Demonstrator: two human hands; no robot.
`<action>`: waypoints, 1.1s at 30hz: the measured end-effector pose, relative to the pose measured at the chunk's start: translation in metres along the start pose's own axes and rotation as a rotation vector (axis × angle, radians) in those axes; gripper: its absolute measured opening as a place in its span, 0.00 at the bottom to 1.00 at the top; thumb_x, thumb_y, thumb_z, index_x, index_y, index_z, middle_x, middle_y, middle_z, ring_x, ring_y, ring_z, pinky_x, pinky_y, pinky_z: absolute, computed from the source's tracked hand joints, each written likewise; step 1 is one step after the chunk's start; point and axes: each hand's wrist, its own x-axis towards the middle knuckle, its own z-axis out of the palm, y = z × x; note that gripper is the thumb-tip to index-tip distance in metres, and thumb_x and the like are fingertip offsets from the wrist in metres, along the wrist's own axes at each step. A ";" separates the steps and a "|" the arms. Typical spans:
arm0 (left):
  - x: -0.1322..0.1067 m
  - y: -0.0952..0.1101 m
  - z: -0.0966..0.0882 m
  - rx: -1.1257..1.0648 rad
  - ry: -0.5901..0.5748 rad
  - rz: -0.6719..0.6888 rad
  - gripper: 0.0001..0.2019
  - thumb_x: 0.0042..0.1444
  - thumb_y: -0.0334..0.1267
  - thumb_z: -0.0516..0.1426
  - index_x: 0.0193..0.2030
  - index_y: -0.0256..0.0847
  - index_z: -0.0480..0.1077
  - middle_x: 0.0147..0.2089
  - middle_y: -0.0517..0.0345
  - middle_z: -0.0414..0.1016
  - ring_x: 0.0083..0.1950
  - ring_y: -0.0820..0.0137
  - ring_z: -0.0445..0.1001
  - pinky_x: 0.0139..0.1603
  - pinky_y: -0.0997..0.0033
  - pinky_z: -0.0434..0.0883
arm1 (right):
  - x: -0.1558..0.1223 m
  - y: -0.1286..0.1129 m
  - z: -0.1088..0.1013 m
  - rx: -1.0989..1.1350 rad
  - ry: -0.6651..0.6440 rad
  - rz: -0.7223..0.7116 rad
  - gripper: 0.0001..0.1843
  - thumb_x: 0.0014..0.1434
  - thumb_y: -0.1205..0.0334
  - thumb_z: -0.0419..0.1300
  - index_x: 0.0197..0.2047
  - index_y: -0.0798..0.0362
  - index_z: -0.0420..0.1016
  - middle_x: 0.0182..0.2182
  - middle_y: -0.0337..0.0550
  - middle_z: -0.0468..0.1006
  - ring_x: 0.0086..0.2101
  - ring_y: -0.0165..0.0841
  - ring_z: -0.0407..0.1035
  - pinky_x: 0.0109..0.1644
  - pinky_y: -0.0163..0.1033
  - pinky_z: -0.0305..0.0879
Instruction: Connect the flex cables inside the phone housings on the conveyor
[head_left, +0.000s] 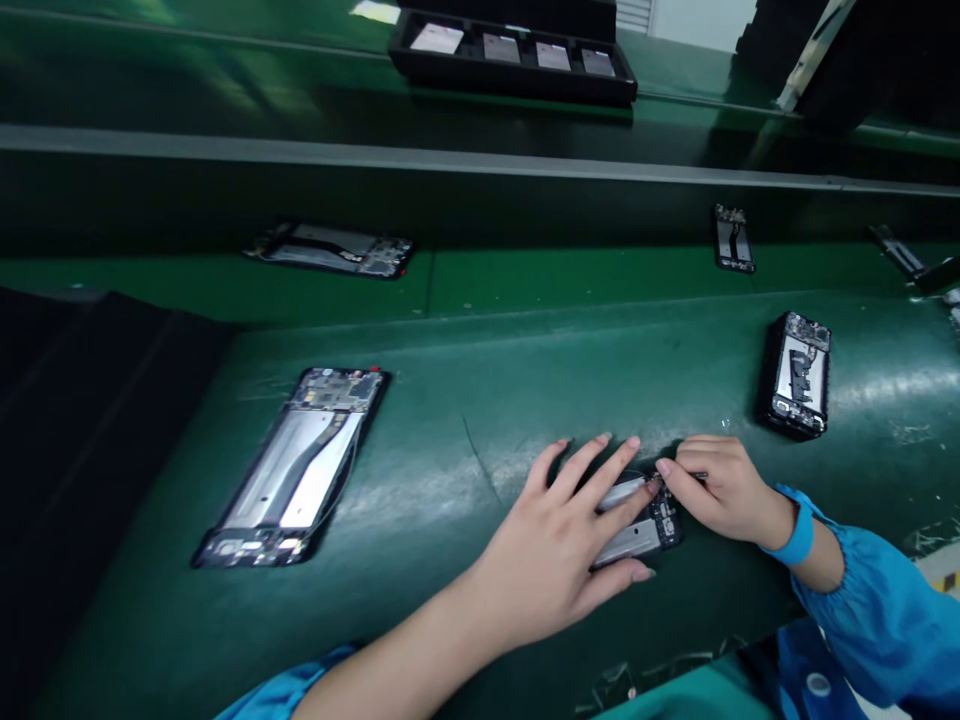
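Under my left hand (551, 540) lies an opened phone (637, 540), with silvery inner plates and a dark circuit area at its right end. The fingers of this hand are spread across it, the index fingertip pressing near the circuit end. My right hand (716, 490) is closed in a pinch just beside that fingertip, at the phone's upper right corner. A short, thin dark tool (700, 475) pokes out of its fist; its kind I cannot make out. Much of the phone is covered by my left hand.
Another opened phone (296, 470) lies at left on the green bench. A stack of phone bodies (799, 375) stands at right. Behind are more opened phones (334, 248), (733, 238). A black tray (517, 80) with several flat pieces rests on the shelf above.
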 end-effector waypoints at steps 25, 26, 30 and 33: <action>-0.003 0.004 0.009 -0.056 0.069 -0.076 0.27 0.60 0.63 0.54 0.60 0.54 0.72 0.63 0.57 0.67 0.69 0.58 0.59 0.70 0.53 0.48 | 0.041 -0.013 -0.034 0.301 -0.748 0.797 0.24 0.62 0.52 0.52 0.30 0.65 0.76 0.20 0.40 0.69 0.16 0.19 0.62 0.20 0.21 0.57; -0.003 0.004 0.010 -0.052 0.078 -0.073 0.28 0.59 0.63 0.54 0.60 0.54 0.72 0.64 0.57 0.67 0.69 0.58 0.59 0.70 0.53 0.48 | 0.042 -0.014 -0.034 0.318 -0.759 0.807 0.23 0.62 0.53 0.52 0.30 0.65 0.76 0.20 0.41 0.70 0.16 0.19 0.62 0.20 0.21 0.57; -0.003 0.004 0.010 -0.046 0.118 -0.041 0.25 0.60 0.62 0.55 0.57 0.53 0.74 0.65 0.59 0.66 0.69 0.60 0.59 0.71 0.55 0.48 | 0.047 -0.014 -0.033 0.376 -0.793 0.834 0.21 0.62 0.55 0.52 0.29 0.65 0.74 0.21 0.41 0.71 0.15 0.18 0.60 0.18 0.19 0.55; -0.003 0.005 0.009 -0.041 0.120 -0.034 0.24 0.60 0.61 0.55 0.56 0.53 0.74 0.65 0.60 0.67 0.68 0.60 0.60 0.70 0.55 0.49 | 0.050 -0.018 -0.033 0.394 -0.822 0.874 0.19 0.62 0.57 0.52 0.29 0.65 0.73 0.21 0.40 0.70 0.15 0.18 0.59 0.16 0.19 0.51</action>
